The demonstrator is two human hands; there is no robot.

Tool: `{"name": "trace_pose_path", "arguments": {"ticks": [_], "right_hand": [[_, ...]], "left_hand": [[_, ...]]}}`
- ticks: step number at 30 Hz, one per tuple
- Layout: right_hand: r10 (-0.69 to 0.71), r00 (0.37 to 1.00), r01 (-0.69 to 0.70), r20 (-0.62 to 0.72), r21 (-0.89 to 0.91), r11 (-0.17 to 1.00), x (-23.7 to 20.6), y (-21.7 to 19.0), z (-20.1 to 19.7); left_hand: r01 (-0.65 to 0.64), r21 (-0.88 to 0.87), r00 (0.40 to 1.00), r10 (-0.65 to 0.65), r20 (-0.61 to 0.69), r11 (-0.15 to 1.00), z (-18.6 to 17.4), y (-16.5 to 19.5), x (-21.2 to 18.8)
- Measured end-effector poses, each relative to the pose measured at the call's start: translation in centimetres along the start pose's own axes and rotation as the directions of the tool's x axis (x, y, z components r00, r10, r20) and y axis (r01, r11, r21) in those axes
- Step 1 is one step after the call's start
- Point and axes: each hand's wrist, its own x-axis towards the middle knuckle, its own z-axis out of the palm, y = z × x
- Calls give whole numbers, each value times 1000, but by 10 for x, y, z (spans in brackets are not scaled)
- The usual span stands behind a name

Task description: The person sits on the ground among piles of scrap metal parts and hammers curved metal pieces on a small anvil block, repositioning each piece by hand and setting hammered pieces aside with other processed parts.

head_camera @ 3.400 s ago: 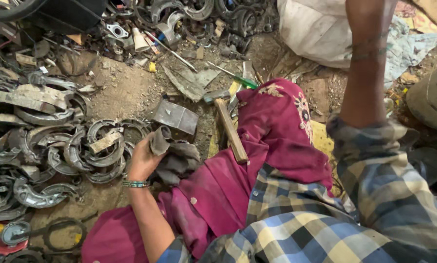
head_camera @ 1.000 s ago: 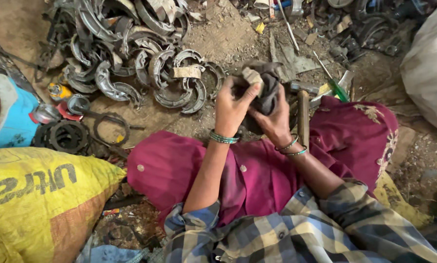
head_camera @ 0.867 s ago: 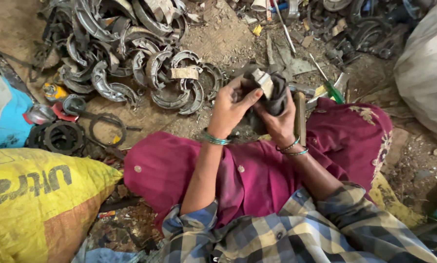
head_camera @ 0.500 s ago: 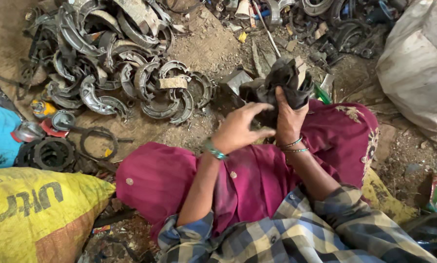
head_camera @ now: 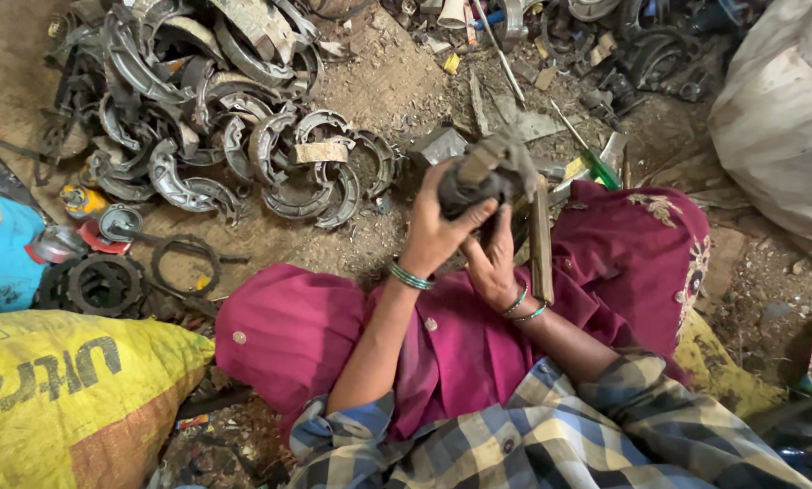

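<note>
we hold the curved brake shoe (head_camera: 487, 177) above our magenta lap (head_camera: 460, 344), just right of the scrap shoe pile (head_camera: 234, 136), left hand (head_camera: 437, 231) clamped over its near face, right hand (head_camera: 492, 263) gripping from below, its arc running left-right.

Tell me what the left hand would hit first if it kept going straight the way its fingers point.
The left hand already grips the dark curved metal part. Past it, probably the grey metal block or the thin metal rod on the dirt ground; depth is unclear.
</note>
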Motion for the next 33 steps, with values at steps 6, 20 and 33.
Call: {"name": "trace_pose_path", "arguments": {"ticks": [6, 20, 33], "right_hand": [[19, 999, -16, 46, -73, 997, 19, -36, -4], [13, 971, 50, 240, -254, 966, 41, -39, -15], [158, 961, 67, 225, -747, 662, 52, -35, -88]], "left_hand": [[-86, 8, 982, 86, -169, 996, -11, 2, 2], [-272, 96, 962, 274, -9, 957, -23, 26, 3], [80, 726, 997, -57, -56, 683, -90, -71, 16]]}}
